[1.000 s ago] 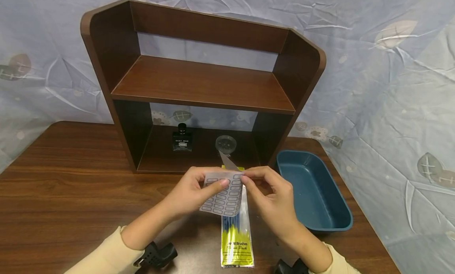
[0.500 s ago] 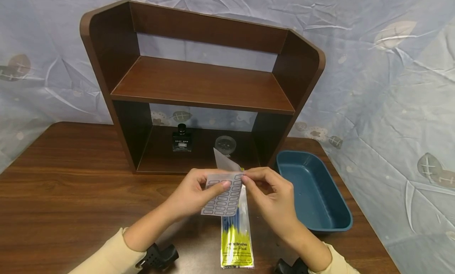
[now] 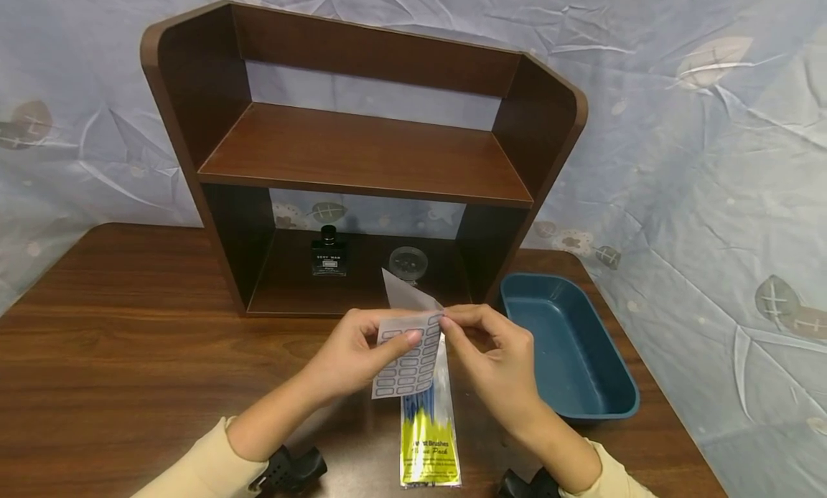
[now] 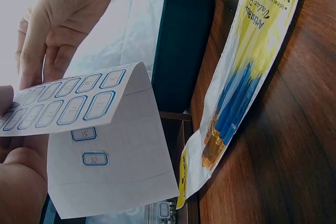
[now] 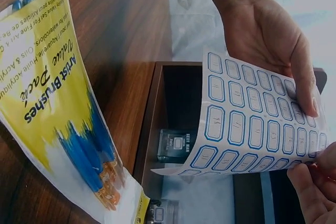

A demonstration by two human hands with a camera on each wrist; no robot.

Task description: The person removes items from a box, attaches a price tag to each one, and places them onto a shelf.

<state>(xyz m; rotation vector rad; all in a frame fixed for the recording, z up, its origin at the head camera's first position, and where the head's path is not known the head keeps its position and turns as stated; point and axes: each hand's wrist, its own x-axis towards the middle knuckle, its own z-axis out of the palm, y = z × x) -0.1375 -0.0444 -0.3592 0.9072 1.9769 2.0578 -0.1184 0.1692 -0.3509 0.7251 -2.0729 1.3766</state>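
A sheet of small blue-bordered label stickers (image 3: 405, 369) is folded over, with a pale flap rising behind it. My left hand (image 3: 352, 351) holds the sheet, thumb across the printed face. At the sheet's upper right corner, my right hand (image 3: 500, 354) pinches the edge between thumb and forefinger; whether a single label is lifted there cannot be seen. In the left wrist view the flap (image 4: 121, 177) carries two labels on an otherwise bare surface. Below both hands, a clear and yellow pack of artist brushes (image 3: 429, 448) lies on the table, its upper part covered by the sheet.
A brown two-tier shelf (image 3: 368, 153) stands behind the hands. On its lower level are a dark perfume bottle (image 3: 329, 255) and a round clear container (image 3: 408, 263). To the right sits a blue plastic bin (image 3: 568, 347), close beside the right forearm.
The sheet has turned slightly in the left hand, and its rear flap has swung left and opened wider. The right hand keeps its pinch at the corner, nearly still.
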